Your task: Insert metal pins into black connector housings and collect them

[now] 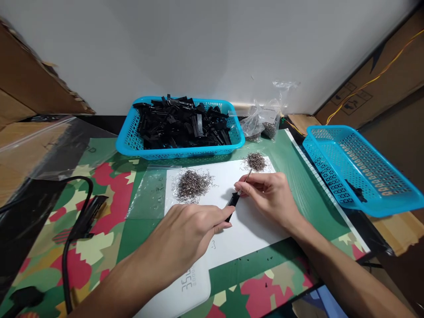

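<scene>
Between the thumb and fingers of my left hand [195,223] is a small black plastic part [233,200], its upper end sticking out over a white sheet of paper [255,232]. My right hand [271,192] pinches a thin metal tool [248,176] close to that end; whether the tool touches the part I cannot tell. A pile of small bent wire springs [193,185] lies on the paper beyond my left hand. Farther right, a smaller pile of wire pieces [256,161] sits just past my right fingertips.
A blue basket [179,153] heaped with black plastic parts stands at the back. Clear bags [265,119] of small metal pieces are beside it. Another blue basket [397,207] with a few black pieces is at right. A white scale [195,293] and black cable [65,265] lie nearer.
</scene>
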`<move>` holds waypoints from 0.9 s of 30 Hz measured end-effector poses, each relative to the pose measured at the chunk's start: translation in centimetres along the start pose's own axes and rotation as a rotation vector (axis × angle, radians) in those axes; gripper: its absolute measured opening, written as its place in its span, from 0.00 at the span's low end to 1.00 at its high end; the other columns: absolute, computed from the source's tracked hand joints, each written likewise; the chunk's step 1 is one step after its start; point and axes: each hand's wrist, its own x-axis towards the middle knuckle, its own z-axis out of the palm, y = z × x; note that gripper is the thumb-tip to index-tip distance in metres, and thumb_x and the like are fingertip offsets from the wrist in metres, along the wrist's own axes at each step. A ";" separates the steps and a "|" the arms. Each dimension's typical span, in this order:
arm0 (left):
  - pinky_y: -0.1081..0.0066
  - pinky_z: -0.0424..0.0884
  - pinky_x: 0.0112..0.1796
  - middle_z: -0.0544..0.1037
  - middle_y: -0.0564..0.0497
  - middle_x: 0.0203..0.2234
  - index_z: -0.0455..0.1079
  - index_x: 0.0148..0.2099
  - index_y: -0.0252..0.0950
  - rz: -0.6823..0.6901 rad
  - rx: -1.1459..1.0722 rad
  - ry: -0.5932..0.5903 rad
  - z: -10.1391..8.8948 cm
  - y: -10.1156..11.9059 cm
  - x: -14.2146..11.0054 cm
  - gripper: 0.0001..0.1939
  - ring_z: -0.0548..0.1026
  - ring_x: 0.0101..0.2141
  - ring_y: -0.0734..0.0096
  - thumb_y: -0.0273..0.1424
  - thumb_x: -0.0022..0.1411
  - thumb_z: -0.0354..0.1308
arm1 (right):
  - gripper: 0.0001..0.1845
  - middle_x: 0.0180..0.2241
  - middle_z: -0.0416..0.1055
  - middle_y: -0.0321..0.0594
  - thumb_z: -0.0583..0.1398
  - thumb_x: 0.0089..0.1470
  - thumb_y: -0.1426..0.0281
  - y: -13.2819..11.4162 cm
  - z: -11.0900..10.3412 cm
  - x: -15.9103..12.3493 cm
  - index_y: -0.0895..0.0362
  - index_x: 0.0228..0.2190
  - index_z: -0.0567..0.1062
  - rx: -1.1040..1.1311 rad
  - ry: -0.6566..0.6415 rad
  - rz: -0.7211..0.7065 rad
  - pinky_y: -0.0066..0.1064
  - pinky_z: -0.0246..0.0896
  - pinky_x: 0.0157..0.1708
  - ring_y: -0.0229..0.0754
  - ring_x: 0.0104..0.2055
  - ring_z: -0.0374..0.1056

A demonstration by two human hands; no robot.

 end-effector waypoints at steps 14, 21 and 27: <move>0.70 0.61 0.27 0.83 0.58 0.26 0.77 0.51 0.43 -0.033 -0.062 0.004 0.0 -0.4 -0.1 0.14 0.82 0.27 0.66 0.21 0.70 0.59 | 0.16 0.22 0.76 0.37 0.64 0.66 0.66 0.4 1.3 -0.6 0.59 0.27 0.81 -0.035 0.122 -0.054 0.29 0.64 0.24 0.37 0.22 0.69; 0.68 0.72 0.37 0.85 0.52 0.45 0.72 0.62 0.43 -0.053 0.049 0.077 -0.3 -0.6 -0.2 0.16 0.84 0.40 0.63 0.34 0.79 0.51 | 0.13 0.34 0.74 0.40 0.52 0.73 0.71 0.8 0.2 0.5 0.56 0.40 0.77 -0.005 0.163 -0.235 0.33 0.65 0.39 0.41 0.36 0.71; 0.76 0.75 0.38 0.82 0.52 0.48 0.69 0.65 0.45 -0.074 -0.058 0.230 -1.3 -0.3 -0.4 0.18 0.82 0.39 0.71 0.35 0.78 0.50 | 0.08 0.39 0.71 0.43 0.61 0.69 0.67 1.0 0.3 1.0 0.56 0.47 0.77 -0.177 -0.171 -0.484 0.35 0.60 0.41 0.45 0.41 0.65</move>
